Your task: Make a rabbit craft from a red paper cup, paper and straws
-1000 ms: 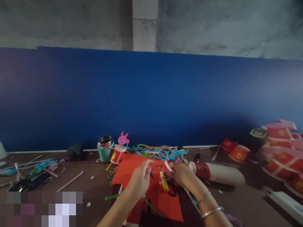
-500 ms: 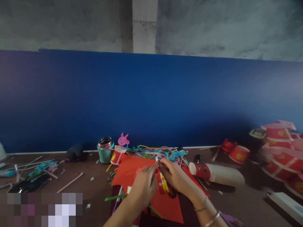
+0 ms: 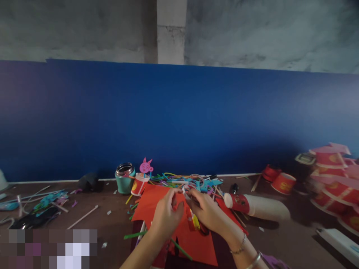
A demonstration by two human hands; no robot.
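The right hand's (image 3: 210, 213) fingers are pinching a small white piece (image 3: 184, 190) above the red sheet (image 3: 196, 248), apparently for fine control. The left hand's (image 3: 166, 215) fingers are curving close to it, thumb apart, perhaps for support; contact is impossible to tell. A yellow tube (image 3: 195, 222) is lying below the right hand, probably for easy reach. Beyond, the counter (image 3: 119, 211) is carrying colourful strips (image 3: 174, 179).
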